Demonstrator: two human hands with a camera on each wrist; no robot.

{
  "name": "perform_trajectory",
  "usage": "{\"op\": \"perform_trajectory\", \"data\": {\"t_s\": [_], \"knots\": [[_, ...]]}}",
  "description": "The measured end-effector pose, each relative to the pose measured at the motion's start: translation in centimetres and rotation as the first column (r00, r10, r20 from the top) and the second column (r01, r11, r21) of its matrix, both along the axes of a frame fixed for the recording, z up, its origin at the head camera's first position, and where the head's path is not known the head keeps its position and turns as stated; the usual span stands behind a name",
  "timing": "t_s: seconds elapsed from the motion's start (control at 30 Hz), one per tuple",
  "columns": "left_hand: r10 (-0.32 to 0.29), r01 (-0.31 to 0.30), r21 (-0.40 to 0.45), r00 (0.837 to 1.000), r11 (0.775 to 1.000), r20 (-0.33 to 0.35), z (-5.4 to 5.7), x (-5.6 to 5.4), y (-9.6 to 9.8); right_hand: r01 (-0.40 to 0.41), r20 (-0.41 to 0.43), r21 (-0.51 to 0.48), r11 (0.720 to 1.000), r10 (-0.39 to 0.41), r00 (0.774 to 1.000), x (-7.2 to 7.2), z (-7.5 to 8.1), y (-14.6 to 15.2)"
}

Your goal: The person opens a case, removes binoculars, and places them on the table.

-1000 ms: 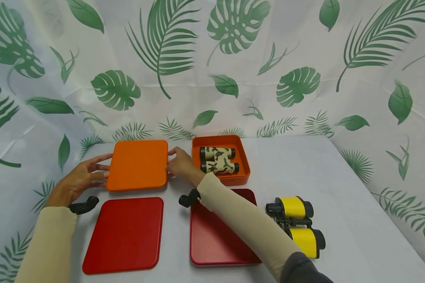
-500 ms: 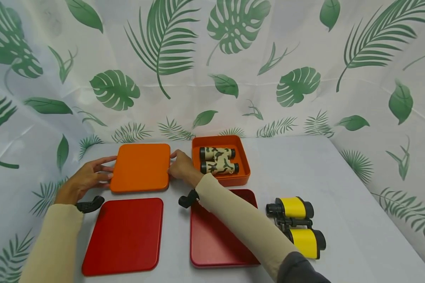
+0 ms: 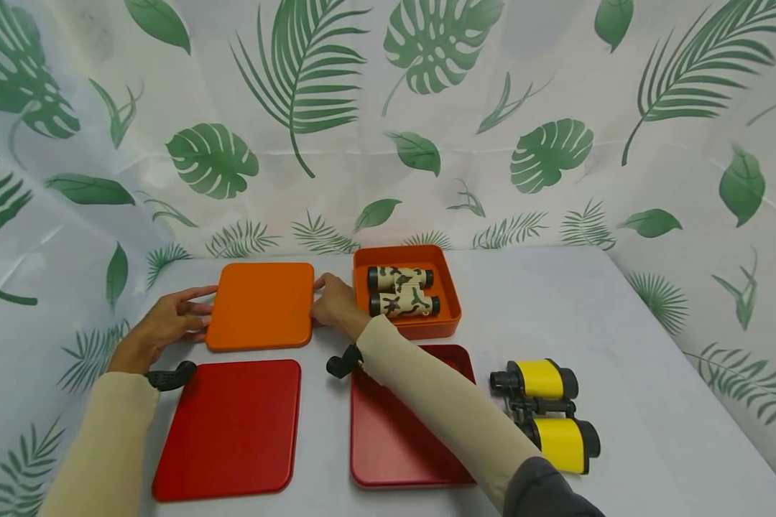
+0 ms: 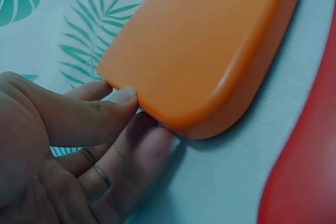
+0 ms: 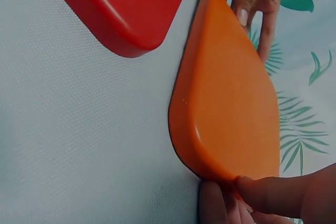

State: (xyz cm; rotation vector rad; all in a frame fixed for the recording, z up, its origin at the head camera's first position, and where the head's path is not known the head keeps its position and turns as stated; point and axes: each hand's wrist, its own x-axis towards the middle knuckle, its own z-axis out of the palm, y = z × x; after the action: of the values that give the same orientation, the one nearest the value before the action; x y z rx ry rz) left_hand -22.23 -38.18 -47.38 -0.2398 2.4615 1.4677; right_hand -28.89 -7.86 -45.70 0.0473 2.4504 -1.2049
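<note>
An orange lid (image 3: pixel 261 306) lies flat at the back left of the white table, held from both sides. My left hand (image 3: pixel 172 324) grips its left edge; in the left wrist view the thumb (image 4: pixel 100 119) sits against the rim with fingers below it. On the opposite edge, my right hand (image 3: pixel 335 305) pinches the rim; the right wrist view shows that thumb (image 5: pixel 273 192) at the lid's edge. Just right of this hand is an orange box (image 3: pixel 420 329) with small camouflage binoculars (image 3: pixel 404 292) lying inside.
Nearer to me lies a red lid (image 3: pixel 229 431). Beside it is a red box (image 3: pixel 388 445), partly hidden under my right forearm; its inside shows nothing I can make out. Yellow and black binoculars (image 3: pixel 559 444) rest to the right. A leaf-patterned cloth (image 3: pixel 362 172) hangs behind the table.
Over the first half second, the orange lid shifted slightly right and nearer to me, with both hands on it. Since then the lid and hands have barely moved; the view has shifted a little.
</note>
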Motion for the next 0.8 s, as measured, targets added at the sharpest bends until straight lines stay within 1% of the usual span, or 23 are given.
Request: {"op": "perform_trajectory", "data": {"t_s": [0.17, 0.33, 0.43, 0.53, 0.63, 0.7, 0.8], "knots": [[-0.013, 0.013, -0.004, 0.999, 1.0, -0.03, -0.3, 0.0, 0.0, -0.004, 0.01, -0.004, 1.0, 0.004, 1.0, -0.1, -0.1, 0.0], [-0.014, 0.014, -0.027, 1.0, 1.0, -0.015, -0.4, -0.1, 0.0, -0.025, 0.0, 0.042, 0.999, 0.025, 1.0, 0.0, -0.3, -0.1], [-0.01, 0.01, -0.041, 1.0, 0.999, -0.008, -0.3, 0.0, 0.1, -0.065, -0.015, 0.091, 0.994, 0.067, 0.998, 0.1, -0.2, 0.0], [0.013, -0.013, -0.052, 1.0, 0.999, -0.009, -0.3, 0.3, 0.4, -0.115, -0.008, 0.118, 0.986, 0.117, 0.993, 0.2, 0.1, 0.1], [0.043, -0.045, -0.07, 0.999, 0.997, -0.03, -0.1, 0.5, 0.8, -0.149, 0.025, 0.097, 0.984, 0.148, 0.989, 0.2, 0.5, 0.3], [0.073, -0.078, -0.09, 0.996, 0.993, -0.057, 0.1, 0.7, 1.2, -0.161, 0.052, 0.062, 0.985, 0.158, 0.986, 0.3, 0.8, 0.5], [0.113, -0.128, -0.129, 0.986, 0.983, -0.121, 0.6, 0.9, 1.9, -0.189, 0.054, 0.016, 0.982, 0.188, 0.981, 0.6, 1.6, 1.0]]}}
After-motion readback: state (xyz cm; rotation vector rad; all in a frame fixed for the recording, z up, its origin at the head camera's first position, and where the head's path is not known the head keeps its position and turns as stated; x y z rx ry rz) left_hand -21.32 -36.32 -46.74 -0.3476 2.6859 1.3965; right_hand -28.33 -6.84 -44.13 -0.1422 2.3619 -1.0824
